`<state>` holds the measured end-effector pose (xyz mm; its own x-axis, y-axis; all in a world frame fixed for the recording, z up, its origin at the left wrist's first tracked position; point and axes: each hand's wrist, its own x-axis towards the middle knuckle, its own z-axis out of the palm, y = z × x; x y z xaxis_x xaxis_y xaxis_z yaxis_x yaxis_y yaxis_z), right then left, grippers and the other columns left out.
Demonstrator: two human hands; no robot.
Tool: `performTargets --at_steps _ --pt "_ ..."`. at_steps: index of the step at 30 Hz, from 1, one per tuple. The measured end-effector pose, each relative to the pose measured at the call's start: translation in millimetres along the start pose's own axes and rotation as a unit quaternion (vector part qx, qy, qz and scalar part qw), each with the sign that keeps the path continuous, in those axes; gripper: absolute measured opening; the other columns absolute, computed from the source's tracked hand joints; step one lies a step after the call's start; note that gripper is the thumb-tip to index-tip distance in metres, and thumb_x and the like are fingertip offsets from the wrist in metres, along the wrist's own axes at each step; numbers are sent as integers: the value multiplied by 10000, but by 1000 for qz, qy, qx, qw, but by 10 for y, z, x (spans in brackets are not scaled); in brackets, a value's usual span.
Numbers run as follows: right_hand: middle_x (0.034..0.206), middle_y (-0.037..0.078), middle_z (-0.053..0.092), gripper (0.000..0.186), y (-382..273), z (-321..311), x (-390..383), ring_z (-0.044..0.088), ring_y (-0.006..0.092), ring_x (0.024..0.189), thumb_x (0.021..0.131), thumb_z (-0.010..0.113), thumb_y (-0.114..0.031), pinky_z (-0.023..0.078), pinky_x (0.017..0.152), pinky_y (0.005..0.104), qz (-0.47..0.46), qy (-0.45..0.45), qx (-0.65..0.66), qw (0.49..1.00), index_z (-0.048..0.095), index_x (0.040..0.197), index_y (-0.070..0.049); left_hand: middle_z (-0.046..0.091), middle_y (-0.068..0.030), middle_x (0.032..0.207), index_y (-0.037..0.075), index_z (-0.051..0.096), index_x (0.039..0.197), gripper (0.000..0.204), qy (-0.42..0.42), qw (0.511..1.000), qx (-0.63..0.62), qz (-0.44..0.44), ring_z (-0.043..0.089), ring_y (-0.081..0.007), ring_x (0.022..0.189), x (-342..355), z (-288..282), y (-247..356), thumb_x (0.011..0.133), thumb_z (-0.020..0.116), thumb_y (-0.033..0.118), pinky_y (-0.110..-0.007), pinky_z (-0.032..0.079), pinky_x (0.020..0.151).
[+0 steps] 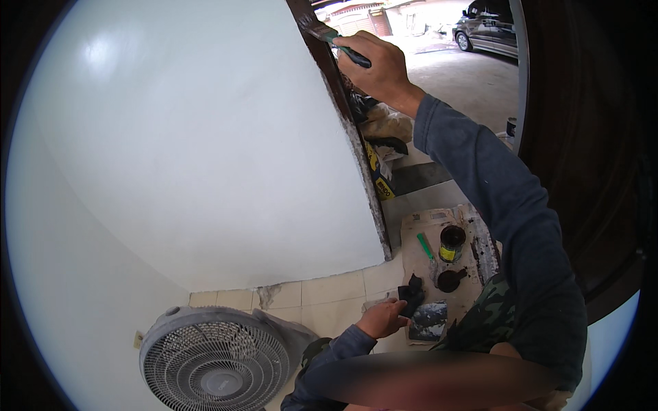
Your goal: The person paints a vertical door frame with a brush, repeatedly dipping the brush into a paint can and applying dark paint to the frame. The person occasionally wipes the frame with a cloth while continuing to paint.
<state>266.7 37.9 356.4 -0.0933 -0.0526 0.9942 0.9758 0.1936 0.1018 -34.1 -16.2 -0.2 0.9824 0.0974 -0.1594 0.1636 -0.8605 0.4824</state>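
Observation:
My right hand is raised at the top of the head view, its fingers closed round the handle of a paintbrush. The brush has a green and black handle, and its bristles rest against the dark door frame at the edge of the white wall. Low down, my left hand grips a crumpled black cloth. Past the cloth, an open paint can with dark contents stands on a stained cardboard sheet. Beside it lie a green-handled tool and a small dark-coated container.
A large grey fan stands at lower left, near the white wall. Bags and a yellow-and-black box sit just beyond the frame. Outside the doorway a dark car is parked. A dark door rises on the right.

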Motion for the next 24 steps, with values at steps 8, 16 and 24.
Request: performTargets --at_steps 8,16,24 --pt "945 109 745 242 -23 1 -69 728 274 783 879 700 -193 586 710 352 17 13 26 999 746 1074 -58 645 -227 1252 -4 586 1326 571 13 1000 -13 9 633 -417 1131 -5 22 -16 938 694 401 -468 518 950" --pt "1035 104 746 270 -98 -67 9 729 179 874 934 711 -110 579 763 291 -11 99 67 993 719 1194 -38 639 -241 1261 3 582 1338 572 12 1000 -13 0 628 -425 1142 8 29 -57 937 698 394 -468 514 959" --pt "1066 72 750 296 78 150 273 728 191 859 957 709 -199 580 767 300 -11 107 33 994 715 1228 -81 626 -240 1296 14 578 1359 580 -6 1000 -6 -26 624 -426 1161 27 -5 -71 942 695 400 -467 509 975"
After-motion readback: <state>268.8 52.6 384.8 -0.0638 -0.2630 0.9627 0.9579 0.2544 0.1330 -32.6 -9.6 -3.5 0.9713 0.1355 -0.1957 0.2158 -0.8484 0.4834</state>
